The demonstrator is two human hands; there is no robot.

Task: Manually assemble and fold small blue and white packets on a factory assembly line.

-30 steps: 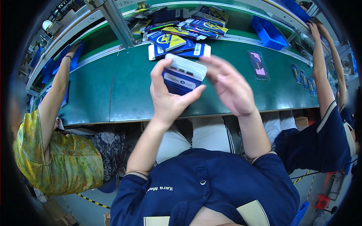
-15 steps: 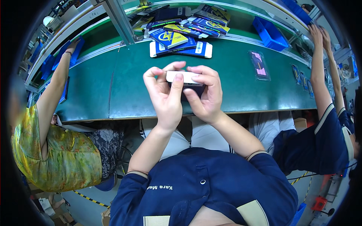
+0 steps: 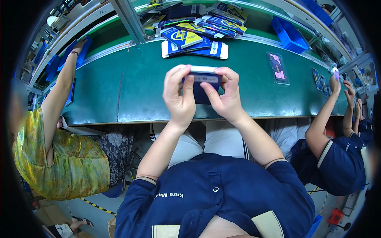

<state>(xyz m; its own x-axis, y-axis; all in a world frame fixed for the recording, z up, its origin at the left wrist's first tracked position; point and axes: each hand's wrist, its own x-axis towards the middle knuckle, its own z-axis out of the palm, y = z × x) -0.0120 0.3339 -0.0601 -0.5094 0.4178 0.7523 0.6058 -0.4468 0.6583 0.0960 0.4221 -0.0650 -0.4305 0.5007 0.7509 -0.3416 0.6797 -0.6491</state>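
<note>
So my left grip (image 3: 179, 93) is pinching the left side of a small dark-blue box (image 3: 201, 93), and my right grip (image 3: 228, 98) has its right side. Box sits right between them, over the green worktop (image 3: 147, 87) (messy pile of blue-and-yellow boxes (image 3: 183, 38) out past my grip, lol).

A dark-blue rectangular box (image 3: 201, 96) carries a pale grey label band and a whitish top edge. Blue-and-yellow flat cartons (image 3: 186, 39) show lightning-bolt emblems. The smooth green tabletop (image 3: 147, 89) contrasts with a bright-blue open plastic bin (image 3: 297, 44). Beige trims the navy short-sleeved shirt (image 3: 246, 182); mottled yellow-green patterns the neighbour's loose top (image 3: 67, 162). Black-and-yellow stripes mark the floor tape (image 3: 96, 206).
</note>
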